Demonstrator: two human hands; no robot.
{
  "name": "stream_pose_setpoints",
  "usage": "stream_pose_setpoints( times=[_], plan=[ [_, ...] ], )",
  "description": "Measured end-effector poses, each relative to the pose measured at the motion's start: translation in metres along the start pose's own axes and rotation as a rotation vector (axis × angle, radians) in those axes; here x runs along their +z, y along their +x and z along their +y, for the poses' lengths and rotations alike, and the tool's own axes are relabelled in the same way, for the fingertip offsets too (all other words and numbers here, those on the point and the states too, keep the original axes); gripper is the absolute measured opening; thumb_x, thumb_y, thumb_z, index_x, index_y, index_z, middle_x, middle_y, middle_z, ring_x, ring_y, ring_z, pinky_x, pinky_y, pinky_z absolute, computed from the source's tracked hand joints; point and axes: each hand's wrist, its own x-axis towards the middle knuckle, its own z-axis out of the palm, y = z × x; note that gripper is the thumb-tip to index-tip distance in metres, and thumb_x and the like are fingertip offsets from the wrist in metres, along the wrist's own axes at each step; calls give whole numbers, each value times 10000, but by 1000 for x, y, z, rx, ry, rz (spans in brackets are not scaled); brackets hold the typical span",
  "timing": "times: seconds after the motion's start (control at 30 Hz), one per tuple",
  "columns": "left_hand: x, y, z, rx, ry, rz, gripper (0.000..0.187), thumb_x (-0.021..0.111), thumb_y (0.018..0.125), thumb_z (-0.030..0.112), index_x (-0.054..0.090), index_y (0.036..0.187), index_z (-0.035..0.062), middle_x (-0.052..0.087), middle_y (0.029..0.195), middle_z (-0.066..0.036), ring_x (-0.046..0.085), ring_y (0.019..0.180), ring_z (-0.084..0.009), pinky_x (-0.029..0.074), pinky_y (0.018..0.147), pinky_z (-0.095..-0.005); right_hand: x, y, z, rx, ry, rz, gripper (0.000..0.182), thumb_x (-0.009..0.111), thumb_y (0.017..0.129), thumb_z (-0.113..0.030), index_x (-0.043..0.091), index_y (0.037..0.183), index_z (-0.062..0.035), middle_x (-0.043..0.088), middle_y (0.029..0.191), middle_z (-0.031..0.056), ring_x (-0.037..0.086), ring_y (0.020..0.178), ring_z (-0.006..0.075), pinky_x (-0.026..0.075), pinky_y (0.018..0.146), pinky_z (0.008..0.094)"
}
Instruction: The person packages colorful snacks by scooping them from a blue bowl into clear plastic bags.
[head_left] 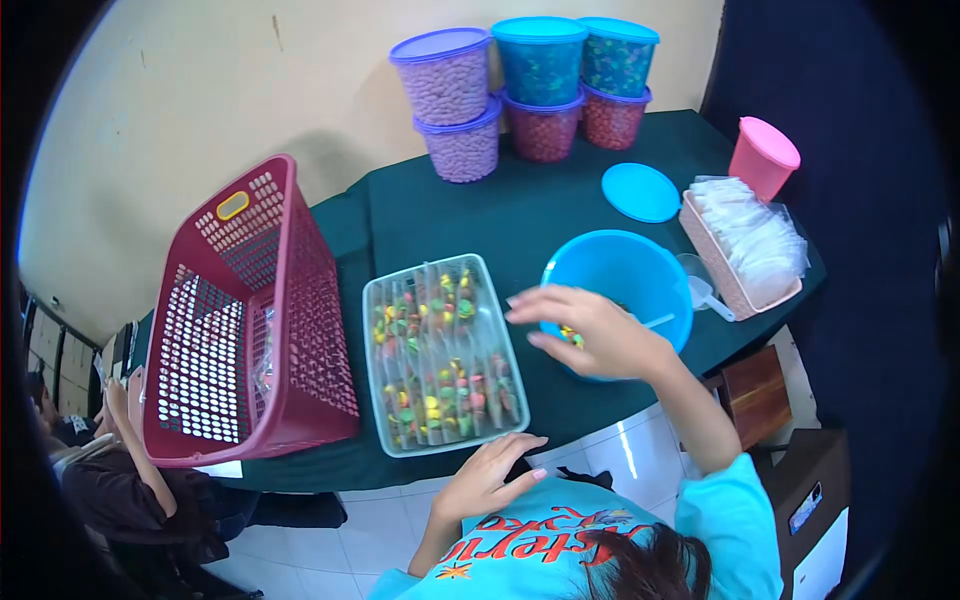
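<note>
A pale tray point(372, 330) sits before me, packed with rows of small clear bags point(440, 350) holding colourful pieces in yellow, green, red and brown. My right hand point(595, 335) is over the left side of a blue tub point(580, 255), its fingers reaching toward the tray with the thumb apart and nothing visible in them. Part of the tub's inside is hidden by this hand; some colourful pieces and a pale handle-like stick show within. By the tray's lower right corner, my left hand point(488, 480) has its fingers stretched out and holds nothing visible.
A maroon plastic basket point(310, 330) stands left of the tray. Lidded tubs point(445, 85) of sweets are stacked at the back. To the right are a blue lid point(640, 192), a pink container point(763, 160), a box of clear bags point(750, 245) and a scoop point(712, 298). Another person point(140, 490) sits at lower left.
</note>
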Motion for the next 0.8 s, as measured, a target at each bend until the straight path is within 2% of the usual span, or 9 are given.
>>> stream_pose_setpoints(
  times=[0.1, 0.2, 0.23, 0.27, 0.4, 0.47, 0.6, 0.73, 0.8],
  plan=[
    [32, 26, 22, 36, -18, -118, 419, 468, 844, 338, 474, 1084, -5, 499, 1035, -157, 481, 979, -290, 361, 833, -373, -27, -88, -16, 140, 132, 121, 226, 575, 750, -75, 568, 971, -26, 584, 963, 137, 557, 914, 282, 424, 804, 350],
    [76, 53, 43, 197, -70, -220, 415, 463, 846, 343, 478, 1066, -9, 507, 1017, -161, 486, 970, -295, 368, 827, -392, -30, -179, -20, 379, 288, 200, 220, 582, 742, -75, 594, 953, -17, 596, 939, 136, 570, 886, 253, 436, 781, 331],
    [93, 63, 51, 205, -76, -319, 427, 449, 850, 358, 480, 1046, -19, 513, 1009, -185, 486, 968, -311, 371, 833, -405, -28, -203, -24, 430, 296, 192, 219, 575, 750, -80, 593, 959, -17, 594, 927, 132, 568, 884, 247, 436, 772, 327],
    [111, 72, 59, 226, -84, -335, 427, 449, 850, 358, 480, 1046, -19, 513, 1009, -185, 486, 968, -311, 371, 833, -405, -24, -226, -25, 461, 348, 179, 217, 560, 765, -85, 588, 967, -10, 588, 930, 127, 563, 886, 244, 433, 767, 326],
    [172, 106, 101, 336, -86, -782, 444, 431, 854, 371, 495, 1011, -40, 551, 902, -222, 529, 865, -324, 401, 800, -376, -19, -288, -33, 536, 538, 275, 208, 545, 776, -77, 592, 965, -4, 591, 970, 131, 562, 913, 243, 425, 797, 327],
    [207, 116, 105, 342, -150, -881, 399, 450, 850, 330, 513, 1003, -33, 561, 894, -201, 541, 847, -299, 415, 786, -349, -23, -311, -37, 562, 583, 324, 213, 530, 789, -81, 589, 977, -3, 584, 987, 130, 555, 928, 241, 423, 801, 326],
    [242, 145, 121, 405, -281, -951, 343, 480, 837, 276, 526, 1002, -20, 567, 908, -173, 544, 847, -279, 429, 762, -336, -34, -350, -36, 598, 503, 351, 232, 504, 819, -131, 577, 1002, -9, 572, 991, 127, 533, 932, 228, 409, 810, 313],
    [250, 183, 131, 492, -218, -808, 287, 515, 815, 244, 536, 953, -7, 567, 904, -165, 542, 842, -292, 430, 742, -353, -55, -373, -18, 721, 543, 516, 232, 523, 809, -134, 575, 993, -3, 566, 1007, 125, 535, 940, 216, 403, 820, 304],
    [250, 207, 122, 449, -164, -738, 270, 520, 811, 245, 546, 920, -1, 568, 873, -163, 542, 817, -299, 429, 715, -362, -67, -377, -5, 737, 414, 669, 222, 540, 795, -112, 573, 982, 4, 565, 1007, 127, 538, 941, 213, 406, 817, 302]
  ],
)
